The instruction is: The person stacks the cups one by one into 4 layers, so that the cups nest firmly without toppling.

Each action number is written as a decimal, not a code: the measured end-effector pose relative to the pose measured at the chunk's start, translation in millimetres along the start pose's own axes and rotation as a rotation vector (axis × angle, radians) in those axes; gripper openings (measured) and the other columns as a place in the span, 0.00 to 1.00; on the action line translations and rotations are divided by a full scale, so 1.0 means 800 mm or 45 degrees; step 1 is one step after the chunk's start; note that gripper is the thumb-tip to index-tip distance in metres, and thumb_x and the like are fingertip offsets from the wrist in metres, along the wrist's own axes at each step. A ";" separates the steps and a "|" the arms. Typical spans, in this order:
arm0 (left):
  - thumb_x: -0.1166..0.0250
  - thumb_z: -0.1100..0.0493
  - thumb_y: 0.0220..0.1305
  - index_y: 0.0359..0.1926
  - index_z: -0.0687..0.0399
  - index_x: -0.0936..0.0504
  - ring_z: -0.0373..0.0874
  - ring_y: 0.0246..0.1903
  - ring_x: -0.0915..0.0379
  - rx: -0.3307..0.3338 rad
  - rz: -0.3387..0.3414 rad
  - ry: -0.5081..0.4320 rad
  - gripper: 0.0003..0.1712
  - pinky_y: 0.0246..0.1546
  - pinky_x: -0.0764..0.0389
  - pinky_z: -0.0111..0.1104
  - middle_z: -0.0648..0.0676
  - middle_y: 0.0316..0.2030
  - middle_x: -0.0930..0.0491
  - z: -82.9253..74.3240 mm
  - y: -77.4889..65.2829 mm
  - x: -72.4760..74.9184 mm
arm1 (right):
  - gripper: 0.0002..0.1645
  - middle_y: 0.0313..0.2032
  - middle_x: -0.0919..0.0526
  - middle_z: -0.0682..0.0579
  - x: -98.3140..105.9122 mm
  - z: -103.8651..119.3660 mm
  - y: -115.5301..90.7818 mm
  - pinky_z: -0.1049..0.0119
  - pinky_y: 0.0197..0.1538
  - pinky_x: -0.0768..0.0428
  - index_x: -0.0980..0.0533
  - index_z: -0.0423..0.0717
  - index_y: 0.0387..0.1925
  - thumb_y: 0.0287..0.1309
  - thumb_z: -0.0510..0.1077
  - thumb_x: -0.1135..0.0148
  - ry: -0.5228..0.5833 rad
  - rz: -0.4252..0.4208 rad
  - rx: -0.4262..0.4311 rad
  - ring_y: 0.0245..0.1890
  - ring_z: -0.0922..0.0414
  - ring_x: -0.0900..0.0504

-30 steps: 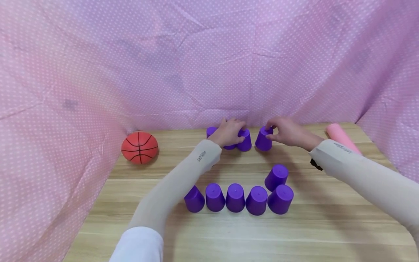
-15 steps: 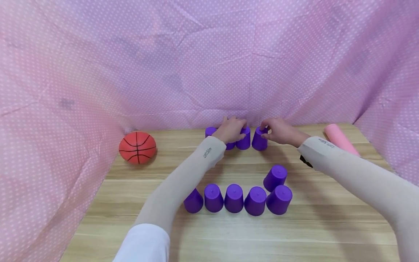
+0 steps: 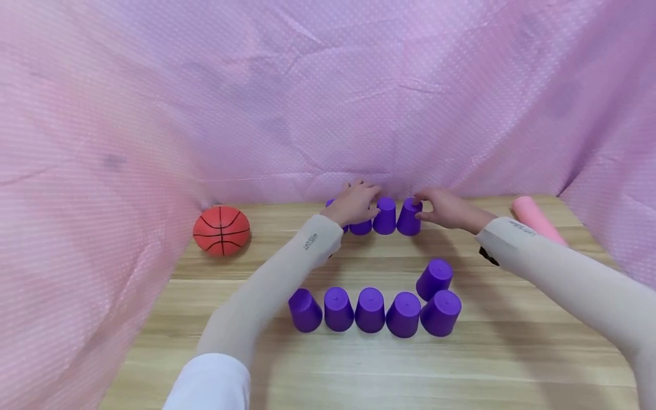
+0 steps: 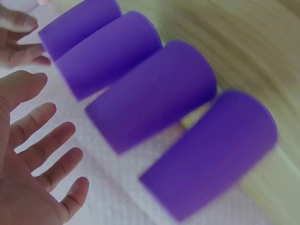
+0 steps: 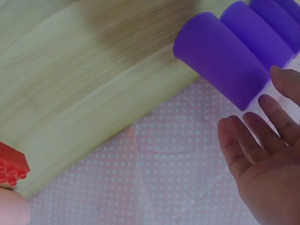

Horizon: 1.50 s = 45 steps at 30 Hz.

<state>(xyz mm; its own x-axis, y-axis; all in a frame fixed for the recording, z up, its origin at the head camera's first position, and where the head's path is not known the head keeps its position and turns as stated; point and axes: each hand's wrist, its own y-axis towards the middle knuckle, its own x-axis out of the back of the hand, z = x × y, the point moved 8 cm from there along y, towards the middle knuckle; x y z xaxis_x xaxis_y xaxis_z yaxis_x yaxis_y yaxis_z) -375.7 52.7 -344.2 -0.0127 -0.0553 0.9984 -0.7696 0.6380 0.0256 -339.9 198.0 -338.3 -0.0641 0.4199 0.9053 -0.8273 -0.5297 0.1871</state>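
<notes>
Purple cups [image 3: 385, 217] stand inverted in a row; left hand [image 3: 352, 204] and right hand [image 3: 447, 209] are loosely spread near them.

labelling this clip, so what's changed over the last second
The rightmost back purple cup slid left, closing the gap to its neighbouring cup. The left hand let go of that neighbour and drew slightly left. The right hand, which had pinched the sliding cup, has looser fingers now; whether they touch it is unclear. The nearer purple cups, toy basketball and pink roll stayed put.
</notes>
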 end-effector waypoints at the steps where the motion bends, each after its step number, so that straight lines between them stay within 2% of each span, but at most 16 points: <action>1: 0.39 0.47 0.62 0.63 0.50 0.30 0.47 0.58 0.41 -0.013 -0.007 -0.011 0.29 0.59 0.43 0.49 0.50 0.58 0.28 0.002 -0.007 0.005 | 0.14 0.39 0.19 0.39 0.003 0.001 -0.006 0.45 0.52 0.29 0.23 0.33 0.39 0.49 0.34 0.32 -0.005 -0.015 0.017 0.45 0.39 0.23; 5: 0.39 0.48 0.63 0.62 0.51 0.30 0.48 0.57 0.40 -0.067 -0.044 -0.031 0.28 0.59 0.40 0.47 0.51 0.56 0.28 0.011 -0.043 0.020 | 0.15 0.39 0.18 0.40 0.018 0.005 -0.027 0.45 0.51 0.28 0.22 0.35 0.39 0.48 0.34 0.31 -0.022 -0.087 0.072 0.45 0.40 0.23; 9: 0.37 0.50 0.61 0.53 0.53 0.24 0.48 0.50 0.36 -0.162 -0.135 -0.061 0.21 0.52 0.34 0.40 0.51 0.49 0.25 0.020 -0.086 0.034 | 0.16 0.40 0.18 0.44 0.028 0.018 -0.046 0.49 0.44 0.24 0.22 0.38 0.40 0.47 0.36 0.29 -0.043 -0.136 0.118 0.44 0.44 0.21; 13: 0.35 0.53 0.60 0.45 0.54 0.22 0.47 0.46 0.35 -0.263 -0.216 -0.101 0.15 0.50 0.34 0.38 0.49 0.43 0.24 0.023 -0.137 0.051 | 0.18 0.40 0.18 0.49 0.030 0.044 -0.066 0.54 0.37 0.21 0.22 0.41 0.41 0.47 0.38 0.28 -0.065 -0.163 0.187 0.40 0.51 0.20; 18: 0.34 0.54 0.59 0.44 0.53 0.22 0.47 0.48 0.35 -0.345 -0.271 -0.108 0.14 0.52 0.34 0.39 0.49 0.43 0.23 0.017 -0.205 0.069 | 0.20 0.42 0.18 0.53 0.027 0.080 -0.098 0.56 0.40 0.22 0.21 0.44 0.42 0.44 0.39 0.26 -0.083 -0.180 0.303 0.42 0.53 0.20; 22: 0.33 0.53 0.58 0.45 0.53 0.22 0.46 0.48 0.34 -0.359 -0.257 -0.099 0.16 0.51 0.33 0.41 0.48 0.43 0.23 0.008 -0.253 0.068 | 0.20 0.43 0.18 0.53 0.022 0.097 -0.124 0.57 0.44 0.24 0.21 0.49 0.41 0.42 0.40 0.25 -0.092 -0.167 0.365 0.44 0.53 0.20; 26: 0.31 0.51 0.56 0.45 0.52 0.22 0.45 0.47 0.34 -0.357 -0.219 -0.132 0.18 0.50 0.32 0.40 0.47 0.43 0.24 0.004 -0.288 0.055 | 0.20 0.44 0.19 0.55 0.015 0.100 -0.139 0.63 0.45 0.25 0.21 0.51 0.40 0.41 0.40 0.24 -0.079 -0.161 0.397 0.43 0.55 0.20; 29: 0.31 0.49 0.55 0.45 0.51 0.22 0.43 0.46 0.33 -0.338 -0.198 -0.167 0.19 0.49 0.30 0.39 0.46 0.43 0.24 0.005 -0.304 0.044 | 0.21 0.44 0.19 0.56 0.010 0.097 -0.146 0.71 0.47 0.28 0.20 0.51 0.39 0.39 0.40 0.23 -0.066 -0.166 0.401 0.43 0.56 0.20; 32: 0.30 0.47 0.54 0.44 0.50 0.22 0.42 0.46 0.33 -0.314 -0.187 -0.204 0.20 0.49 0.30 0.40 0.45 0.43 0.24 0.009 -0.313 0.033 | 0.22 0.44 0.19 0.55 0.004 0.094 -0.150 0.76 0.48 0.30 0.20 0.52 0.39 0.37 0.40 0.23 -0.059 -0.171 0.395 0.43 0.56 0.20; 38: 0.28 0.48 0.52 0.44 0.48 0.22 0.39 0.45 0.33 -0.270 -0.173 -0.253 0.20 0.49 0.29 0.38 0.43 0.42 0.24 0.015 -0.321 0.015 | 0.21 0.43 0.19 0.56 -0.005 0.093 -0.153 0.78 0.47 0.30 0.20 0.50 0.39 0.38 0.39 0.23 -0.034 -0.156 0.391 0.41 0.58 0.20; 45: 0.29 0.48 0.53 0.45 0.47 0.22 0.39 0.47 0.33 -0.254 -0.136 -0.296 0.19 0.50 0.29 0.36 0.43 0.43 0.23 0.015 -0.323 0.005 | 0.22 0.41 0.19 0.58 -0.008 0.092 -0.153 0.80 0.46 0.30 0.21 0.49 0.39 0.37 0.38 0.23 -0.021 -0.149 0.394 0.39 0.61 0.20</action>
<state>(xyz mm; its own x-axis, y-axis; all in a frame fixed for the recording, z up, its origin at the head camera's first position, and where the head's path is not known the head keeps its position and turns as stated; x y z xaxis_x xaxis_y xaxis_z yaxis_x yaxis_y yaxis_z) -184.5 -121.2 -347.0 -0.1018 -0.2892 0.9518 -0.6342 0.7561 0.1619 -196.8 205.7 -338.9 0.0324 0.4804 0.8764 -0.6193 -0.6786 0.3949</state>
